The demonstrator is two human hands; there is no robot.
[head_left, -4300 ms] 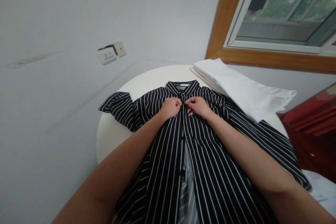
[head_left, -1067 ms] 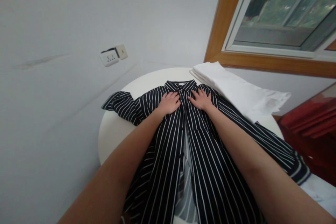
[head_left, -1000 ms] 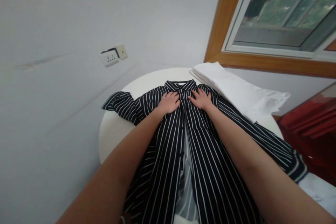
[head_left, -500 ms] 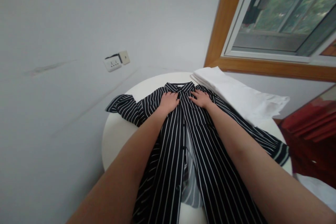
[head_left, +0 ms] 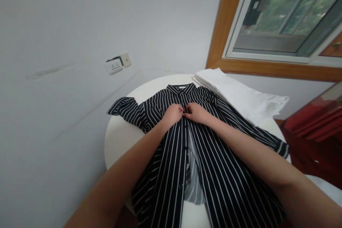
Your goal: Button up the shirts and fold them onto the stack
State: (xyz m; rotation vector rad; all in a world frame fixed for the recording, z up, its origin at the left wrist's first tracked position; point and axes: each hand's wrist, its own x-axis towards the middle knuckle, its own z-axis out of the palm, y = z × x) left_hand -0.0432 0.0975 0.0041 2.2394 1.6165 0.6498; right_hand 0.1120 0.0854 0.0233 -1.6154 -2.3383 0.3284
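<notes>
A black shirt with white stripes (head_left: 171,149) lies front up, its collar at the far end and its sleeves out to both sides. My left hand (head_left: 173,113) is closed on the front edge at chest height, fingertips pinched. Right beside it, my right hand (head_left: 196,112) pinches the same edge, the two sets of fingertips almost touching. Whether a button sits between them is hidden. Below the hands the front parts, showing the grey inside of the back. A dark button (head_left: 181,186) shows lower on the left front edge.
The shirt rests on a round white table (head_left: 120,142). Folded white cloth (head_left: 237,92) lies at the far right, partly beside the right sleeve. Behind stand a wall with a socket (head_left: 114,66) and a wood-framed window (head_left: 223,25). Red fabric (head_left: 315,121) is off to the right.
Both hands have moved from lying flat near the collar down and inward to the middle of the front, where their fingers have closed on the shirt's edge.
</notes>
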